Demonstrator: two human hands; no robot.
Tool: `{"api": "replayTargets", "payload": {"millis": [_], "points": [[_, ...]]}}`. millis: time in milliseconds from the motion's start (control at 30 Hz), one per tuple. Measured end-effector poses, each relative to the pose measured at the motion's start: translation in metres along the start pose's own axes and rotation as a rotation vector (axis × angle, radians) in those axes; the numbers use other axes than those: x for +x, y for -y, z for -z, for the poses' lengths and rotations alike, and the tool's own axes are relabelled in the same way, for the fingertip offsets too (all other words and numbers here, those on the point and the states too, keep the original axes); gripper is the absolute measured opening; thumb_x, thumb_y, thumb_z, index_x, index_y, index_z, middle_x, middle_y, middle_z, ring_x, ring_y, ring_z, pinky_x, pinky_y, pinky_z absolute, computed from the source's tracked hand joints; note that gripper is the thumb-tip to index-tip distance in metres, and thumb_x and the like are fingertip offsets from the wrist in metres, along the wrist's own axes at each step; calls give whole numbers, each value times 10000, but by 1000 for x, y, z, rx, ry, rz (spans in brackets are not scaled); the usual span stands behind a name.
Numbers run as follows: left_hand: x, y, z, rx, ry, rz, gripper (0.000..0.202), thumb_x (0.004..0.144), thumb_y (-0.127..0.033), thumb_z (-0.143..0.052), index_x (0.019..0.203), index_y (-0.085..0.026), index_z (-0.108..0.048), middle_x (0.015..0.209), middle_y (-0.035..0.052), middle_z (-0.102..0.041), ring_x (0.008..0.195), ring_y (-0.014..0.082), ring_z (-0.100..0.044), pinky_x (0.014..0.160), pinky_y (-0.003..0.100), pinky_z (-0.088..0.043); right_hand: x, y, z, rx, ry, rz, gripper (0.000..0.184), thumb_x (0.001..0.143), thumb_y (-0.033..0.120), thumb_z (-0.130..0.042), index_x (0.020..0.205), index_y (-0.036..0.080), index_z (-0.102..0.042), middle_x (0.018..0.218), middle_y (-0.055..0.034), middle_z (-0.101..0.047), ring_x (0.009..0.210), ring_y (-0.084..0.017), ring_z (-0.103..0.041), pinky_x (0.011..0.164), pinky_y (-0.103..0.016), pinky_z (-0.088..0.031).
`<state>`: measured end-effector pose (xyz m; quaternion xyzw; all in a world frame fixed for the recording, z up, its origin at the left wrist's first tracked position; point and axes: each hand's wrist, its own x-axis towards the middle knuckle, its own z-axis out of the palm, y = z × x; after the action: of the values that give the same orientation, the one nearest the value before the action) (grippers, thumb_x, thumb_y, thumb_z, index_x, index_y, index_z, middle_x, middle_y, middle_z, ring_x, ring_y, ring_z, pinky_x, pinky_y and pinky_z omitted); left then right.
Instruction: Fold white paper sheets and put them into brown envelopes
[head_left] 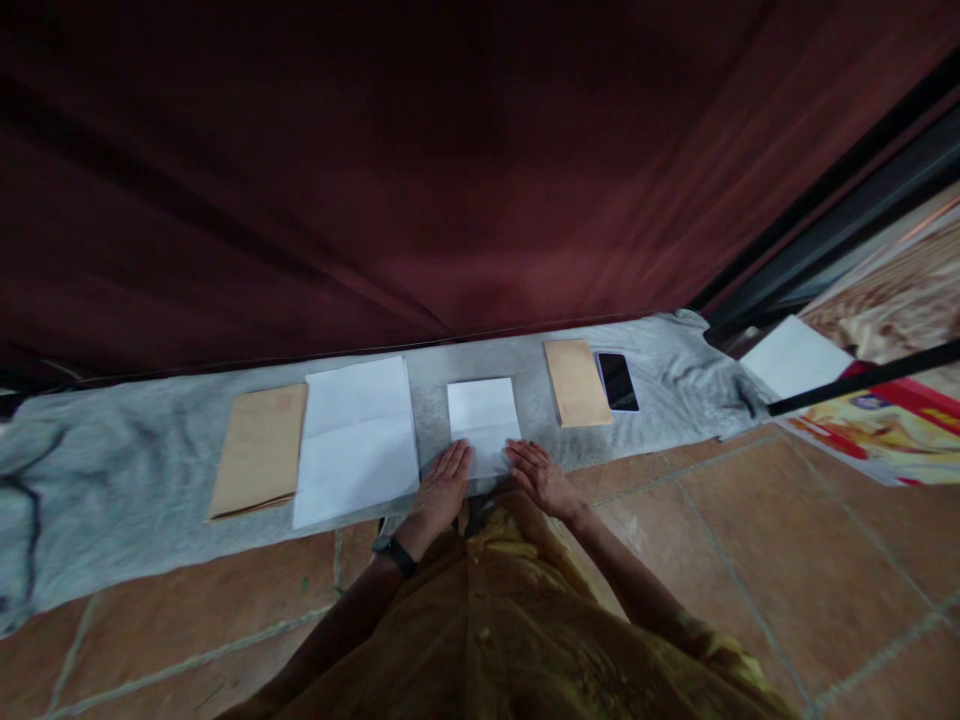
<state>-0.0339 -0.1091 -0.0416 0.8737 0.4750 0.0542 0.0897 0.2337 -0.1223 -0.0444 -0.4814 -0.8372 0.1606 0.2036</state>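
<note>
A small folded white sheet [484,418] lies on a grey cloth [127,470] spread over the floor. My left hand [444,487] rests flat with fingers stretched out at the sheet's near left corner. My right hand [538,473] lies flat with fingers out at its near right corner. Both hands touch the paper and grip nothing. A dark band sits on my left wrist [395,555].
Left of the small sheet lie a larger white paper [356,438] and a brown envelope [260,450]. To the right are another brown envelope [576,382] and a black phone [618,381]. A dark red curtain [420,170] hangs behind. Tiled floor [750,540] and a printed sheet [877,425] lie at right.
</note>
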Motion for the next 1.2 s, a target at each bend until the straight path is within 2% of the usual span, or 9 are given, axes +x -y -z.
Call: {"api": "replayTargets", "payload": {"millis": [133, 333, 500, 633, 933, 1067, 1200], "points": [[0, -1, -3, 25, 4, 7, 581, 934, -79, -397, 1515, -83, -421, 1595, 174, -399, 1516, 265, -305, 1228, 445, -323, 18, 1, 2, 18, -32, -50, 382, 1028, 248, -450, 1370, 189, -608, 1406, -113, -622, 1315, -232, -570, 1200, -490, -375], [0, -1, -5, 48, 4, -4, 610, 914, -43, -375, 1523, -77, -404, 1600, 179, -388, 1524, 266, -283, 1225, 460, -330, 51, 8, -8, -30, 27, 18, 444, 1015, 261, -483, 1450, 194, -547, 1500, -116, -536, 1394, -245, -496, 1201, -469, -383], [0, -2, -5, 52, 15, 2, 602, 913, -52, -384, 1514, -73, -416, 1603, 180, -384, 1518, 271, -295, 1228, 455, -326, 66, 9, -19, -103, 66, 15, 455, 1012, 256, -498, 1460, 190, -537, 1566, -118, -452, 1442, -263, -434, 1200, -474, -373], [0, -1, -5, 37, 1, 8, 642, 901, -40, -384, 1539, -113, -381, 1617, 152, -371, 1521, 253, -290, 1230, 451, -320, 75, 5, -19, -122, 70, 5, 447, 1030, 294, -470, 1461, 196, -538, 1582, -93, -433, 1445, -261, -429, 1204, -456, -365], [0, -1, -5, 44, 3, -9, 644, 888, -25, -359, 1527, -94, -393, 1595, 178, -400, 1514, 259, -309, 1221, 455, -331, 105, 3, -24, -154, 14, -45, 450, 1037, 316, -458, 1458, 180, -536, 1556, -99, -470, 1442, -262, -433, 1201, -473, -354], [0, 0, -8, 50, -21, -23, 605, 901, -44, -357, 1503, -79, -418, 1563, 198, -443, 1497, 271, -345, 1205, 474, -347, 119, 14, -36, -110, 35, 36, 432, 1047, 308, -420, 1434, 178, -561, 1543, -82, -491, 1429, -232, -452, 1215, -440, -339], [0, 0, -10, 59, -32, -25, 596, 901, -52, -361, 1494, -69, -424, 1551, 210, -454, 1490, 286, -356, 1191, 486, -363, 127, 18, -44, -121, 72, 81, 437, 1050, 335, -417, 1437, 189, -558, 1576, -66, -449, 1454, -247, -415, 1218, -450, -323]]}}
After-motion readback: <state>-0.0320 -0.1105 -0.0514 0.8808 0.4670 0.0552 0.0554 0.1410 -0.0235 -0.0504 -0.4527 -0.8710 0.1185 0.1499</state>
